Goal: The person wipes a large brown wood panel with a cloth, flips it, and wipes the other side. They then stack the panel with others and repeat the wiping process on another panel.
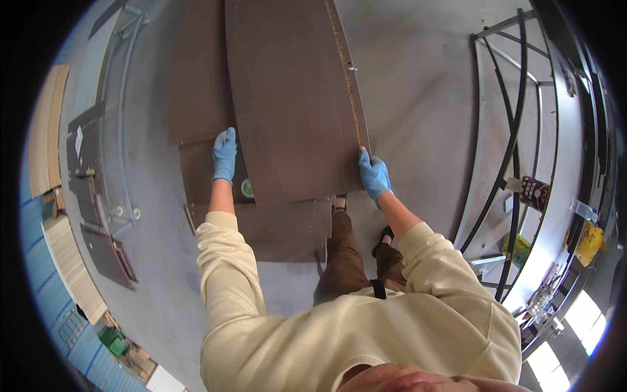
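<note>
Both my hands wear light blue gloves. A long dark brown board (287, 104) stretches away from me, its right edge showing a rough, pale brown strip. My right hand (374, 175) is closed round that edge near the board's near right corner. At the opposite side, my left hand (224, 157) has its fingers curled at the board's left edge; the fingertips are partly hidden. Beneath and to the left lies another brown board (196, 78). More brown panels (281, 232) are stacked under the near end, with a small round green and white item (247, 189) between them.
On the right stands a metal frame (475, 130) with black hoses (513, 157). Beside it are a dark labelled container (534, 193) and a yellow bag (589, 244). A wheeled rack (124, 111) and brown panels (108, 255) are at the left. My feet stand on the grey floor (418, 85).
</note>
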`<state>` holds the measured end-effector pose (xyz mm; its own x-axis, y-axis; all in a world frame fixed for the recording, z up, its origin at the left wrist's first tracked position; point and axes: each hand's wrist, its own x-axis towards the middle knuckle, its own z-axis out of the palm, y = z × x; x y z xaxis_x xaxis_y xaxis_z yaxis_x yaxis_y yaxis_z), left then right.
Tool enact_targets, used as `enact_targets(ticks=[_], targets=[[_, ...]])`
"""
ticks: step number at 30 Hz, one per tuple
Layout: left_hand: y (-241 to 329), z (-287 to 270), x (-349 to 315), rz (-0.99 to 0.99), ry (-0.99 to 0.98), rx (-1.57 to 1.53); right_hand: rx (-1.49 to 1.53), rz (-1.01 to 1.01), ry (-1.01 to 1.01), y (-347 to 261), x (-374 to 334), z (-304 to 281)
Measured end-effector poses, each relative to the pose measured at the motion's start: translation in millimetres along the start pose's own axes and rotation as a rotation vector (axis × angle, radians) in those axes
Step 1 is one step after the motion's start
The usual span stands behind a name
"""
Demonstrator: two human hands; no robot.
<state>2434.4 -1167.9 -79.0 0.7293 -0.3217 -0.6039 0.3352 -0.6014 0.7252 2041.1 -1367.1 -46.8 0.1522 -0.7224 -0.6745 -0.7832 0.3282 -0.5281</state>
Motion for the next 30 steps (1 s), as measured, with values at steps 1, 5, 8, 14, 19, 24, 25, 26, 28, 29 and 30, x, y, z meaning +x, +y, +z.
enact_targets(ticks=[1,5,8,14,19,24,25,26,28,29,30], targets=[[12,4,16,-0.042,-0.038,-0.150,-0.030,-0.024,0.034,-8,-6,-14],[53,44,62,-0.179,-0.152,-0.281,-0.169,-0.132,0.137,-39,-20,-67],[63,84,75,-0.190,-0.005,-0.087,-0.219,-0.137,0.139,-58,-23,-101],[104,137,67,0.139,-0.164,-0.326,-0.220,-0.165,0.058,-90,-40,-191],[154,191,-3,0.083,-0.175,-0.460,-0.303,-0.210,0.155,-108,-87,-282],[156,248,-108,0.108,-0.404,-0.610,-0.432,-0.269,0.216,-72,-148,-373],[155,262,-129,0.131,-0.427,-0.605,-0.452,-0.263,0.249,-56,-161,-391],[154,276,-150,0.099,-0.488,-0.639,-0.476,-0.273,0.282,-38,-175,-407],[157,306,-192,0.020,-0.543,-0.687,-0.486,-0.266,0.408,0,-196,-437],[157,320,-214,0.037,-0.595,-0.681,-0.478,-0.227,0.439,20,-207,-452],[158,338,-235,0.019,-0.625,-0.670,-0.471,-0.179,0.465,42,-218,-467]])
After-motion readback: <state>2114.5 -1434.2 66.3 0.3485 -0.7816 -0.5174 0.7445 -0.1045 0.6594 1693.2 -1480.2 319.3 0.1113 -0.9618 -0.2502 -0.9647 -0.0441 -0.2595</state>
